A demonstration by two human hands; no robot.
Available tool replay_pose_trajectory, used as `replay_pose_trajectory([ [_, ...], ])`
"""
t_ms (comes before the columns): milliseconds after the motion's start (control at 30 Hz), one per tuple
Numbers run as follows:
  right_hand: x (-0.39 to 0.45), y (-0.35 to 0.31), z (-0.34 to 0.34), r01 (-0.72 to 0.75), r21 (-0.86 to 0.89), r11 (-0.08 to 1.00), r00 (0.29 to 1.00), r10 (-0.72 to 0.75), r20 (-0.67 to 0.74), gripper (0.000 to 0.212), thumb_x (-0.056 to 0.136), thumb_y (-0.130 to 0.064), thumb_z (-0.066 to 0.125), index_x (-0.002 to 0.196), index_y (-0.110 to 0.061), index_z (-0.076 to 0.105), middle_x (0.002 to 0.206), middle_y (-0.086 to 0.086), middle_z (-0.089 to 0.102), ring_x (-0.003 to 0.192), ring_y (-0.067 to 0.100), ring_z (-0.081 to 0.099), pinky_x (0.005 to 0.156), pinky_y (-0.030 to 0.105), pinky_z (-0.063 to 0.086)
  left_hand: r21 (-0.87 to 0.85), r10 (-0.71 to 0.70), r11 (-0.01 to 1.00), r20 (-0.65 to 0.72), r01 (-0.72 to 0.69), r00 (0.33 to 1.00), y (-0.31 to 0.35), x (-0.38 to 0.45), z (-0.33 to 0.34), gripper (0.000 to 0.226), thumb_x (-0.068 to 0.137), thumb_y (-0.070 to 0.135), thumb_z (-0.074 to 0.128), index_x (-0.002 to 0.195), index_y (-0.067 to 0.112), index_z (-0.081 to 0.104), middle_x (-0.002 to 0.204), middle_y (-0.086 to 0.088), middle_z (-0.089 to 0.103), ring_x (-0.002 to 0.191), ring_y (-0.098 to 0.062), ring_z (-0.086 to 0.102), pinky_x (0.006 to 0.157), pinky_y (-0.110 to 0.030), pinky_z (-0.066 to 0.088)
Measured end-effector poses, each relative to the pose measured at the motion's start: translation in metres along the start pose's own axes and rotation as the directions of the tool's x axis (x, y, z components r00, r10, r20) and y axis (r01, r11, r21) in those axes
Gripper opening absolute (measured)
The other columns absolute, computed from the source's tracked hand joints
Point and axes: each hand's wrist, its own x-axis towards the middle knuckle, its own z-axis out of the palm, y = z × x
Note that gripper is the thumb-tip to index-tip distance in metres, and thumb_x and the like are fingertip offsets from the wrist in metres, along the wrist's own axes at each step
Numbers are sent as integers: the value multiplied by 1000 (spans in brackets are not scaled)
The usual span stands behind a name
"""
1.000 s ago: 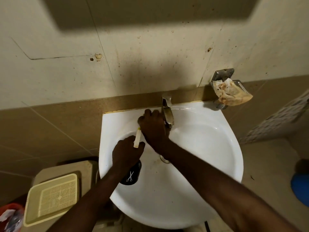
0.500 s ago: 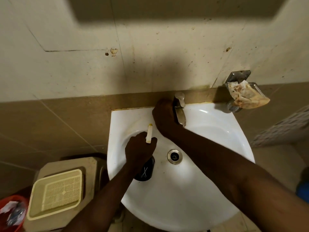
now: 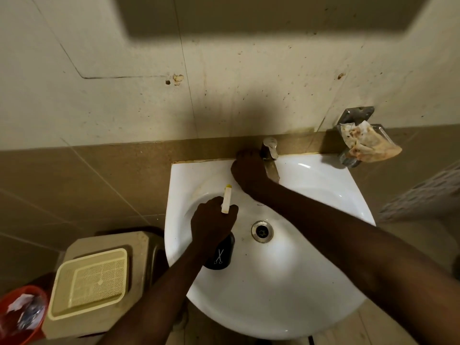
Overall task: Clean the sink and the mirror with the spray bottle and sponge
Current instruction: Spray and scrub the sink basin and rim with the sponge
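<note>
A white sink (image 3: 323, 307) fills the lower middle of the view, with a metal drain (image 3: 261, 231) in its bowl. My left hand (image 3: 211, 225) grips a black spray bottle (image 3: 220, 255) over the bowl's left side, its pale nozzle (image 3: 227, 199) pointing toward the back rim. My right hand (image 3: 246, 168) lies palm down on the back rim, touching the left side of the metal tap (image 3: 270, 155). Whatever is under that palm is hidden; no sponge shows.
A wall soap holder (image 3: 348, 118) with a crumpled wrapper (image 3: 368, 143) sticks out at the sink's right rear. Left of the sink, a cream perforated basket (image 3: 92, 282) sits on a beige box (image 3: 139, 245). A red bin (image 3: 15, 317) is at the bottom-left corner.
My right hand has slid from the bowl's upper slope up onto the back rim beside the tap. The left hand keeps the bottle in about the same spot.
</note>
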Motion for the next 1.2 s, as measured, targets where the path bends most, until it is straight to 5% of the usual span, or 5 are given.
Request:
replay_pose_trajectory([
  [200, -47, 5, 35, 300, 121, 946, 864, -216, -455, 16, 73, -25, 80, 82, -15, 71, 74, 9, 64, 66, 26, 62, 63, 37, 51, -45, -34, 998, 2, 34, 999, 7, -12, 3, 32, 87, 30, 60, 72, 2, 64, 65, -15, 65, 60, -30, 62, 65, -44, 55],
  [533, -7, -24, 3, -118, 548, 828, 975, 202, -97, 19, 91, -19, 54, 108, -20, 62, 104, 11, 60, 94, 34, 57, 75, 40, 47, -59, -100, 993, -30, 98, 995, -9, -23, -24, 33, 85, 25, 61, 57, 10, 50, 51, -3, 51, 49, -19, 49, 51, -27, 37],
  [733, -12, -67, -16, 277, 781, 560, 946, -15, -325, 10, 91, -23, 55, 92, -18, 63, 95, 9, 62, 87, 25, 56, 78, 39, 46, -56, -120, 991, -29, 118, 992, -13, -28, -45, 34, 88, 24, 57, 57, 22, 45, 57, -2, 55, 58, -22, 53, 56, -31, 38],
  [900, -78, -100, 56, 398, 665, 632, 904, -150, -399, 11, 89, -18, 59, 99, -15, 61, 89, 19, 62, 71, 28, 59, 63, 35, 48, -107, -158, 982, -25, 154, 987, -11, -31, -50, 29, 86, 34, 57, 71, 10, 62, 67, -8, 65, 67, -28, 63, 65, -38, 51],
  [1200, -111, -24, 144, -255, 577, 776, 955, 295, 25, 29, 59, -17, 80, 78, -32, 65, 77, -1, 57, 63, 28, 54, 56, 29, 31, 276, 148, 947, 73, -162, 986, -11, -23, -17, 36, 79, 45, 48, 74, 13, 62, 63, -5, 63, 61, -24, 58, 56, -32, 47],
])
